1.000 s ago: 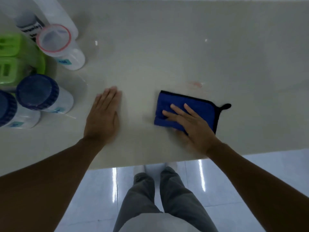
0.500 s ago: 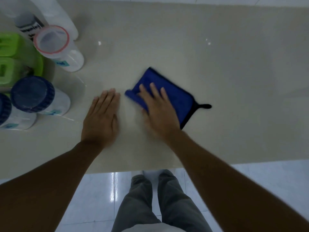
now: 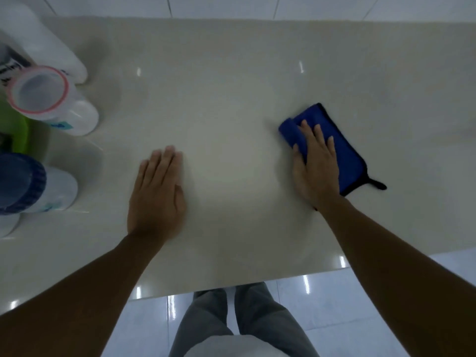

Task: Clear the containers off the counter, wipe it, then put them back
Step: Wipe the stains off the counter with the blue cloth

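My right hand (image 3: 315,161) presses flat on a folded blue cloth (image 3: 342,150) with a black edge and loop, right of the counter's middle. My left hand (image 3: 157,194) lies flat and empty on the beige counter (image 3: 231,99), fingers together. Containers stand grouped at the left edge: a clear jar with a pink rim (image 3: 49,101), a jar with a dark blue lid (image 3: 28,186), a large white bottle (image 3: 43,45) and a green container (image 3: 15,132), partly hidden.
The counter's front edge (image 3: 231,287) runs just below my arms, with glossy floor tiles and my grey trousers (image 3: 237,323) beneath. A tiled wall (image 3: 231,6) borders the far side. Part of another white jar (image 3: 7,225) shows at the left edge.
My right hand slid the blue cloth left toward my left hand, then back right across the counter. My left hand stayed flat in place.
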